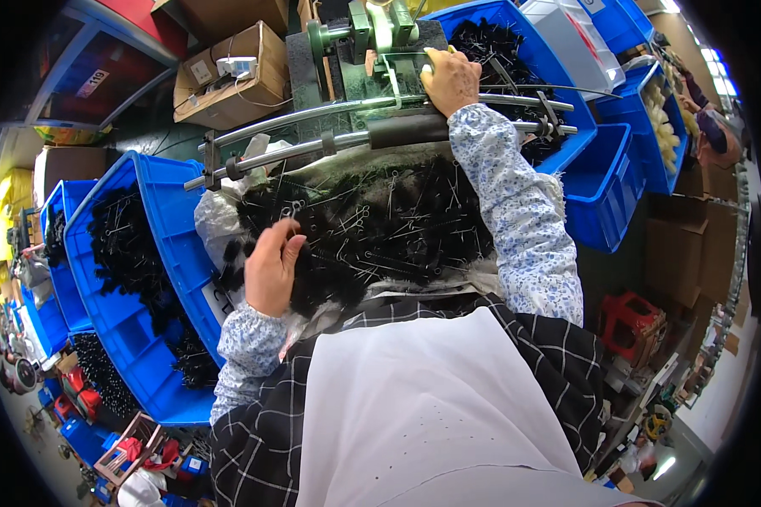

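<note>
Left hand (272, 269): grip curled, fingertips pinching into the pile of black metal clips (380, 228).
Right hand (451, 80): fingers pressed together on the green machine (372, 42) beyond the pile.
Between: two curved steel bars (313, 127).
Left of pile: blue bin (165, 211), clip-filled.

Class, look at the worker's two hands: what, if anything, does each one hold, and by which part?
The left hand digs into the pile of black pieces; the grasp is hidden. The right hand rests on the green machine; any hold is unclear.

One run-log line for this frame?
left hand: in pile of small black parts | right hand: at green machine | blue bin: at left, holds black parts
</note>
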### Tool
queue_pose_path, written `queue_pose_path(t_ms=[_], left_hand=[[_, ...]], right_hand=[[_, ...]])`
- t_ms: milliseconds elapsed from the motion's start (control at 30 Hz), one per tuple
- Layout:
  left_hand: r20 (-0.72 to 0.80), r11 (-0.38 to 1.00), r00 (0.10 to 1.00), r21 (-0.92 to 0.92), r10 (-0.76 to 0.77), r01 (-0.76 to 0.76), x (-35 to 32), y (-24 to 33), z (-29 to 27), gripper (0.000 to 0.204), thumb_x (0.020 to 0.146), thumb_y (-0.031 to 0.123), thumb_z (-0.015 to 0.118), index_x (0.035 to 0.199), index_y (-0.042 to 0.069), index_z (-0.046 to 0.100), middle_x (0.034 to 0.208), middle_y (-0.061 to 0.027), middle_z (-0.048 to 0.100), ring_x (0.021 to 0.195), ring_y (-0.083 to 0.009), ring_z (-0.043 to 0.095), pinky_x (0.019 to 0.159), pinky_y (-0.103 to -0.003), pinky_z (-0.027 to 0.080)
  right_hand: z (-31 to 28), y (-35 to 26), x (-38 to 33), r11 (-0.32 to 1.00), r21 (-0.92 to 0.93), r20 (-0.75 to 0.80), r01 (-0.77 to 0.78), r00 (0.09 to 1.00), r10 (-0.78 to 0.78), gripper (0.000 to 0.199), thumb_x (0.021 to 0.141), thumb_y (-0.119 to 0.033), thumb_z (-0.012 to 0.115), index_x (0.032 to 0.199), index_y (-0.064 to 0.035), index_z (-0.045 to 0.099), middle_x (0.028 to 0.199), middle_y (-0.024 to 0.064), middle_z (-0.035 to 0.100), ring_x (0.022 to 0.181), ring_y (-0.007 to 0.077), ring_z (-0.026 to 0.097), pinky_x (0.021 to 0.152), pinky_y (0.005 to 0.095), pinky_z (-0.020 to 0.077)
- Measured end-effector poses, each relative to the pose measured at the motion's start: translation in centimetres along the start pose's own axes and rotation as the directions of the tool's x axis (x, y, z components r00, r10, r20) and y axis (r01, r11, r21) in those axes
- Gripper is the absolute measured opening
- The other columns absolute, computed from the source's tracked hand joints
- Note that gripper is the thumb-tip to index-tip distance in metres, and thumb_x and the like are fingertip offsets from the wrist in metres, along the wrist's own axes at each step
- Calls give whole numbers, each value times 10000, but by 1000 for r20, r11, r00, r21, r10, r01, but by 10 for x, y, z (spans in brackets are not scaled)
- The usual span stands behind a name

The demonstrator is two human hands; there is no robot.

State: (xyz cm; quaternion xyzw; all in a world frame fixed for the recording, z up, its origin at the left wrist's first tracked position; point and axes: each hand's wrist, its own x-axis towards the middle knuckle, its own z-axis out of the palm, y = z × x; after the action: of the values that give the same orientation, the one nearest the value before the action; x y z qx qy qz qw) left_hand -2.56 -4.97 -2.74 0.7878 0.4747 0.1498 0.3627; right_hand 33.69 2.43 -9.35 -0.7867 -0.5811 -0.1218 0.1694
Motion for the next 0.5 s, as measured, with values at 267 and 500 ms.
queue_pose_path(t_ms=[267, 500], left_hand=[[7, 976, 999, 215, 33, -34, 17, 15, -29, 164, 841, 126, 428, 984, 52, 461, 858, -194, 587, 698, -396, 575, 603, -458, 453], [-44, 975, 975, -15, 219, -220, 22, 6, -55, 265, 836, 63, 573, 1101, 42, 563, 1005, -128, 539, 897, -257, 531, 809, -303, 420]], right_hand=[[7, -41, 6, 997, -44, -58, 71, 996, -74, 168, 771, -223, 555, 872, -107, 623, 802, 57, 636, 852, 224, 574, 725, 401, 380], [-1, 17, 3, 994, -111, 14, 23, 1000, -22, 337, 735, -286, 630, 1052, -170, 640, 901, 78, 644, 908, 250, 582, 756, 411, 407]])
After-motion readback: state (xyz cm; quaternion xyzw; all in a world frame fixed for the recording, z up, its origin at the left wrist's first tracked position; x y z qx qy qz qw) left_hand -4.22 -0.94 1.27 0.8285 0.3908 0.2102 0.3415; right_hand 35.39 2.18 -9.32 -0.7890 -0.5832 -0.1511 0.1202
